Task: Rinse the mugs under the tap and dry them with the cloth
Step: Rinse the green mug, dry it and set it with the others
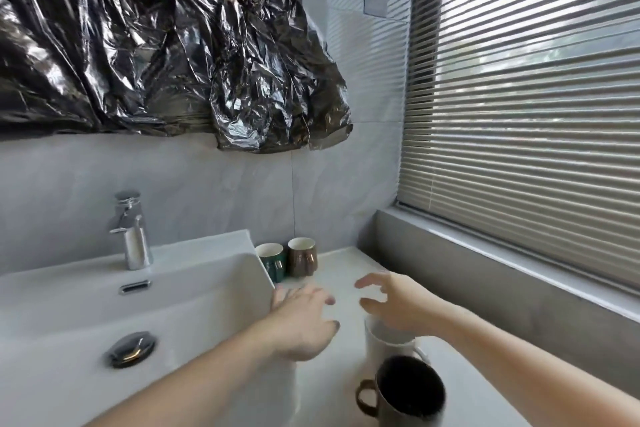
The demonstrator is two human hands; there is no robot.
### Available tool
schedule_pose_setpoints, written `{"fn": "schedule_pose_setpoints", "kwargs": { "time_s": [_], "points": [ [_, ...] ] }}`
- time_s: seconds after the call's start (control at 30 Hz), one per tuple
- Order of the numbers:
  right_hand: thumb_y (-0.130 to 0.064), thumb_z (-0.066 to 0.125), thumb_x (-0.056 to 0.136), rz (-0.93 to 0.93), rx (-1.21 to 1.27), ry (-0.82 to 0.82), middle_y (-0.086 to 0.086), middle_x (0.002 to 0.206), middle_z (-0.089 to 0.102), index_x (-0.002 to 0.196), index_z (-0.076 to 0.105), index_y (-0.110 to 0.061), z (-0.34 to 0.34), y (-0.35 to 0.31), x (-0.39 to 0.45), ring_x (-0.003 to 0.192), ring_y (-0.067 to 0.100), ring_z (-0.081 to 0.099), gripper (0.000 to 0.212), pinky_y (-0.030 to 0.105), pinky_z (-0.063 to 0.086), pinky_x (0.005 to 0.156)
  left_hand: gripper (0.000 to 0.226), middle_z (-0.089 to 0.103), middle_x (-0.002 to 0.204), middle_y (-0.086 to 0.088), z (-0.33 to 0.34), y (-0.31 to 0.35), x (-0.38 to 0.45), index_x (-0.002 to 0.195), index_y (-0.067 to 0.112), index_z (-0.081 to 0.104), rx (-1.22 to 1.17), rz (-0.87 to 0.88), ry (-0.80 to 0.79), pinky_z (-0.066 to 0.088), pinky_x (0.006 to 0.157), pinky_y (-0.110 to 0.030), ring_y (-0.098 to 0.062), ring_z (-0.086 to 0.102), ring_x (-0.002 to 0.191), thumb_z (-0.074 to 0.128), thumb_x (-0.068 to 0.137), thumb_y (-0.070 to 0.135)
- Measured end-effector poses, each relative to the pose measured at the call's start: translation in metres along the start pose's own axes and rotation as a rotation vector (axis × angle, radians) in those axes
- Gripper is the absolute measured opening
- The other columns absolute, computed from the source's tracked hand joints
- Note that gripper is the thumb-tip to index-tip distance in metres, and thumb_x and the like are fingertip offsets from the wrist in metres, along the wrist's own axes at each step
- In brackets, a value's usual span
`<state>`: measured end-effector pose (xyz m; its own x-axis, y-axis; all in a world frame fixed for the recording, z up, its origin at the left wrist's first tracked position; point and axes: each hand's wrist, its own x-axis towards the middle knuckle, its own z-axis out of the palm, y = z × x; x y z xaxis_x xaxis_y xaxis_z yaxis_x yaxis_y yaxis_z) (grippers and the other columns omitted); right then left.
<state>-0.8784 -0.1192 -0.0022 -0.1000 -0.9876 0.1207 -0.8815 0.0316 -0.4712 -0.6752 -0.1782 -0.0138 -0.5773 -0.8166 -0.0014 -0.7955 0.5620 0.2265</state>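
Two mugs stand at the back of the white counter by the wall: a green mug partly hidden by the sink's corner and a brown mug to its right. Nearer me stand a white mug and a dark-lined mug with a brown handle. My left hand hovers over the counter beside the sink, fingers spread and empty. Just above the white mug's rim my right hand reaches forward, fingers loosely curved, holding nothing. The chrome tap stands behind the basin with no water running. No cloth shows.
A white sink with a chrome drain plug fills the left. The counter runs right to a grey ledge under window blinds. Crumpled silver foil covers the wall above.
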Motion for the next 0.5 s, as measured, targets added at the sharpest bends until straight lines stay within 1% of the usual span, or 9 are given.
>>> {"fn": "schedule_pose_setpoints", "kwargs": {
  "time_s": [0.03, 0.07, 0.1, 0.17, 0.2, 0.27, 0.37, 0.43, 0.5],
  "points": [
    [-0.040, 0.064, 0.100, 0.012, 0.031, 0.012, -0.009, 0.137, 0.059, 0.138, 0.061, -0.035, -0.003, 0.006, -0.022, 0.119, 0.012, 0.062, 0.038, 0.015, 0.044, 0.086, 0.054, 0.033, 0.161, 0.007, 0.003, 0.011, -0.015, 0.148, 0.034, 0.044, 0.022, 0.050, 0.003, -0.005, 0.128, -0.050, -0.017, 0.025, 0.153, 0.043, 0.096, 0.050],
    [-0.042, 0.064, 0.100, 0.028, 0.068, 0.034, -0.012, 0.133, 0.058, 0.137, 0.061, -0.036, -0.005, 0.011, -0.045, 0.114, 0.009, 0.063, 0.038, 0.013, 0.045, 0.084, 0.055, 0.034, 0.159, 0.008, 0.006, 0.021, -0.029, 0.148, 0.035, 0.043, 0.033, 0.100, 0.006, -0.008, 0.128, -0.051, -0.016, 0.026, 0.153, 0.043, 0.095, 0.050],
    [-0.043, 0.065, 0.099, 0.042, 0.102, 0.070, -0.016, 0.132, 0.057, 0.135, 0.061, -0.039, -0.005, 0.016, -0.066, 0.115, 0.008, 0.062, 0.037, 0.015, 0.047, 0.087, 0.055, 0.034, 0.158, 0.010, 0.010, 0.029, -0.040, 0.148, 0.036, 0.043, 0.030, 0.149, 0.006, -0.005, 0.128, -0.049, -0.015, 0.027, 0.151, 0.044, 0.094, 0.048],
    [-0.046, 0.064, 0.098, 0.076, 0.167, 0.146, -0.023, 0.132, 0.055, 0.131, 0.060, -0.045, 0.000, 0.026, -0.105, 0.123, 0.004, 0.057, 0.033, 0.024, 0.050, 0.096, 0.054, 0.032, 0.158, 0.013, 0.020, 0.042, -0.055, 0.149, 0.035, 0.041, -0.009, 0.230, -0.006, 0.013, 0.128, -0.038, -0.014, 0.030, 0.148, 0.047, 0.096, 0.042],
    [-0.047, 0.063, 0.097, 0.099, 0.198, 0.170, -0.025, 0.132, 0.054, 0.128, 0.059, -0.048, 0.005, 0.030, -0.123, 0.123, 0.000, 0.056, 0.031, 0.026, 0.051, 0.098, 0.054, 0.031, 0.158, 0.014, 0.025, 0.047, -0.059, 0.150, 0.034, 0.041, -0.035, 0.252, -0.025, 0.022, 0.124, -0.035, -0.013, 0.031, 0.147, 0.049, 0.097, 0.037],
    [-0.048, 0.064, 0.096, 0.132, 0.251, 0.192, -0.029, 0.133, 0.053, 0.126, 0.058, -0.051, 0.017, 0.037, -0.151, 0.120, -0.006, 0.055, 0.031, 0.026, 0.051, 0.098, 0.054, 0.034, 0.155, 0.012, 0.029, 0.055, -0.060, 0.149, 0.031, 0.043, -0.092, 0.257, -0.074, 0.032, 0.118, -0.031, -0.013, 0.036, 0.144, 0.049, 0.096, 0.024],
    [-0.051, 0.066, 0.093, 0.158, 0.314, 0.182, -0.032, 0.131, 0.053, 0.127, 0.056, -0.052, 0.036, 0.042, -0.176, 0.115, -0.011, 0.056, 0.036, 0.024, 0.052, 0.093, 0.050, 0.046, 0.143, 0.005, 0.027, 0.066, -0.056, 0.137, 0.028, 0.054, -0.179, 0.194, -0.128, 0.044, 0.106, -0.028, -0.016, 0.049, 0.133, 0.049, 0.091, 0.009],
    [-0.052, 0.066, 0.092, 0.167, 0.365, 0.170, -0.032, 0.132, 0.054, 0.130, 0.055, -0.052, 0.045, 0.046, -0.182, 0.113, -0.010, 0.059, 0.039, 0.018, 0.050, 0.085, 0.044, 0.055, 0.131, 0.002, 0.025, 0.070, -0.054, 0.127, 0.028, 0.060, -0.162, 0.172, -0.141, 0.052, 0.095, -0.029, -0.018, 0.057, 0.121, 0.051, 0.088, 0.009],
    [-0.049, 0.066, 0.095, 0.171, 0.441, 0.183, -0.030, 0.133, 0.056, 0.130, 0.054, -0.052, 0.049, 0.049, -0.179, 0.105, -0.008, 0.066, 0.038, 0.016, 0.051, 0.081, 0.038, 0.062, 0.121, 0.003, 0.026, 0.069, -0.054, 0.120, 0.028, 0.064, -0.102, 0.176, -0.160, 0.055, 0.092, -0.031, -0.018, 0.061, 0.111, 0.054, 0.086, 0.013]
  ]
}}
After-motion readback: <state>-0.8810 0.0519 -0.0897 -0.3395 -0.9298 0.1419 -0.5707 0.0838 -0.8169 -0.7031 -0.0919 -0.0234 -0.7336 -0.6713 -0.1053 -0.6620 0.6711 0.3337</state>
